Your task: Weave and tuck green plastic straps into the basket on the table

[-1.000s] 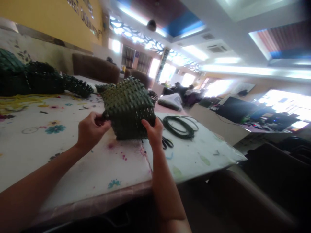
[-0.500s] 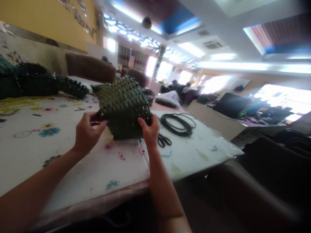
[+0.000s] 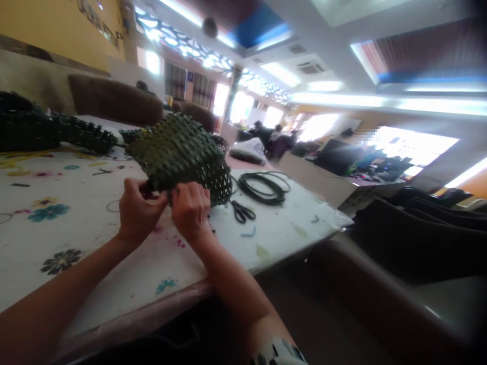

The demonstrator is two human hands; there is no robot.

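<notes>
A dark green woven basket (image 3: 182,154) lies tilted on the flowered tablecloth (image 3: 57,223), its bottom turned up and toward me. My left hand (image 3: 140,208) is closed on the basket's near lower edge. My right hand (image 3: 191,209) sits right beside it, fingers curled and gripping the same edge. The two hands almost touch. What lies under the fingers is hidden.
Black scissors (image 3: 240,210) lie just right of the basket, with a coil of dark green strapping (image 3: 263,186) beyond them. More green woven pieces (image 3: 49,132) are piled at the far left. Brown chairs (image 3: 114,104) stand behind the table; dark seats (image 3: 418,233) are at the right. People sit far back.
My right hand has left the basket's right side and moved left to the near edge beside my left hand. The basket has tipped lower and the view has shifted.
</notes>
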